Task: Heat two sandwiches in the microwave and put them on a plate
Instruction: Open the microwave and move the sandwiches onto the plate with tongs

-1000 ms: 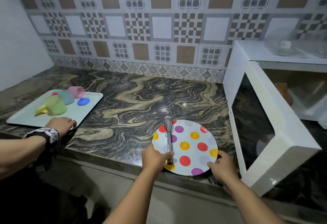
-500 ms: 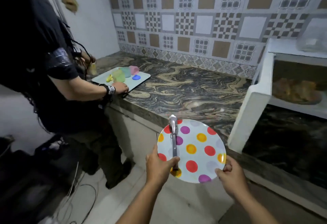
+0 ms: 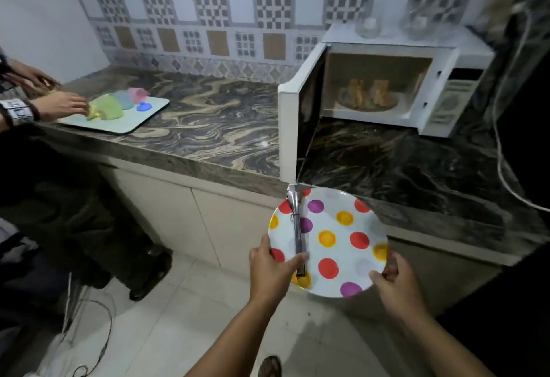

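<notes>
Gripped from both sides at lower centre of the frame: a white plate (image 3: 342, 245) with red, yellow and purple dots, held over the pale floor tiles (image 3: 178, 326), clear of the counter. Left hand (image 3: 272, 269) clamped on the plate's left rim, thumb across the handle of metal tongs (image 3: 297, 228) and pinning them flat to the dish. Right hand (image 3: 394, 283) closed on the lower right rim, thumb on top and fingers underneath. Tongs laid lengthwise along the plate's left side, tip just past the far rim.

Up and to the right of the plate, on the marbled stone counter (image 3: 208, 126): a white microwave (image 3: 416, 79), door (image 3: 294, 126) swung fully open toward the camera, its lower corner nearly meeting the tip of the tongs. Inside, on the turntable, two browned sandwiches (image 3: 367, 95), standing side by side, well apart from both hands.

At left of the frame, a second person's hands (image 3: 64, 104) over a pale tray (image 3: 140, 121) bearing green, pink and blue plastic cups (image 3: 119, 103). Patterned wall tiles (image 3: 238, 4) across the top. Glass jars (image 3: 369, 27) on the microwave's roof, blurred.
</notes>
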